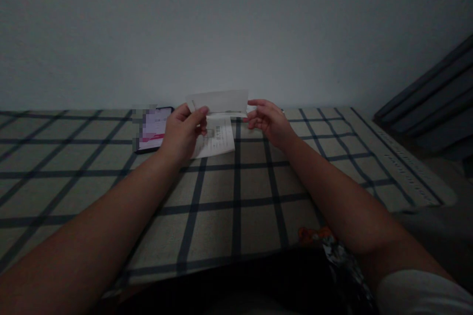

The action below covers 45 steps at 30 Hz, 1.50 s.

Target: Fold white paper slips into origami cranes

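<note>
Left hand: the left hand (181, 130) pinches the near-left end of a pale paper strip (219, 102) between thumb and fingers, the thumb lying over its front.
Right hand: the right hand (272, 124) is at the strip's other end, index finger reaching out above the other, loosely curled fingers; whether it grips the paper or only meets its edge, I cannot tell.
Paper strip: raised between the two hands in front of the wall, long side running across, its upper part looking blank.
Printed sheet: a white printed sheet (219, 140) shows just below the strip, beside the left fingers, with dark characters and a small grey figure; the print is too blurred to read, and whether sheet and strip are one folded piece is unclear.
Device: a dark-edged device with a lit screen (152, 130) lies left of the left hand, partly behind it; a pink band crosses the display, and its left edge is pixelated.
Desk: a cloth-covered desk (254, 182), pale with dark blue checks, lettering (406, 170) along the right border.
Surroundings: plain grey wall (236, 24) behind; dark pleated material (436, 103) at right.
Near edge: an orange item (314, 234) by dark clothing, and a white sleeve (421, 293) on the right arm.
</note>
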Motion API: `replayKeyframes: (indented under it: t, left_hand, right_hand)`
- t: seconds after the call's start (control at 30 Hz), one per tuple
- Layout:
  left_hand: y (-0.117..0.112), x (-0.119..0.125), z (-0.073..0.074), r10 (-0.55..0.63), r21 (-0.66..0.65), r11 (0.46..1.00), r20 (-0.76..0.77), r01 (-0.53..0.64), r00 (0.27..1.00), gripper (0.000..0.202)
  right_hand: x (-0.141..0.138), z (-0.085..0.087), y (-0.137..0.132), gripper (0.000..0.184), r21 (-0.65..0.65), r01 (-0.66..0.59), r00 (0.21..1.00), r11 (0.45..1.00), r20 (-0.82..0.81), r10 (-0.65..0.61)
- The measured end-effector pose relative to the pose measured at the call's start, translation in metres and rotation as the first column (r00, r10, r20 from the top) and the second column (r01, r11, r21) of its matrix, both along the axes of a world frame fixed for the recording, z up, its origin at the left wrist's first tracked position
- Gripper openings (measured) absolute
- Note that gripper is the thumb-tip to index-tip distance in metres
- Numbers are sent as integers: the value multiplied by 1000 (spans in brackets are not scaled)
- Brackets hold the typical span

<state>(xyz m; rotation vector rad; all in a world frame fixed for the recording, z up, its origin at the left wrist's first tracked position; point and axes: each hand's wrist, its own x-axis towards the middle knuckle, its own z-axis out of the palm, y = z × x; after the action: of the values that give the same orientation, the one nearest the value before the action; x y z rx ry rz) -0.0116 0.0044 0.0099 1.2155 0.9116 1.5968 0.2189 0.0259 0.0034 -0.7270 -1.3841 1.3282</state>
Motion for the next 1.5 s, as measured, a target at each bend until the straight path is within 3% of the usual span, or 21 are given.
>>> replayKeyframes:
  t: [0.23,0.43,0.57,0.73,0.83,1.03,1.2,1.33,1.5]
  left_hand:
    - [1,-2,-7,-2,43,999,-90,6,996,25]
    - [0,-1,-9,-62,-3,998,-164,62,985,31]
    - [-5,1,-5,-20,-21,1000,-272,15,962,30]
    - [-7,0,-3,40,28,999,-443,-30,896,25]
    - [-5,0,-7,20,7,1000,-391,-19,920,23]
    - [0,4,-14,-153,-142,982,-211,124,966,54]
    - [-2,4,-16,-366,-288,910,-222,298,904,36]
    - [-7,3,-14,-375,-292,915,-362,279,853,24]
    - [-3,1,-19,-242,-203,964,-420,169,875,31]
  right_hand:
    - [-9,-2,-2,44,2,-38,999,999,37,38]
    - [-13,-2,-2,48,-19,85,995,996,44,-85]
    - [-12,-3,1,47,-26,143,990,989,16,-142]
    - [-13,-2,1,45,-60,126,991,990,-45,-129]
    - [-13,-2,2,43,-62,134,990,989,-24,-136]
    - [-13,-8,6,44,-58,94,995,994,-11,-95]
    - [-13,-12,6,48,-64,-20,1000,998,-21,19]
    - [-13,-11,2,62,-78,-102,995,992,-17,101]
    - [-14,-8,0,67,-134,-88,996,987,-17,86]
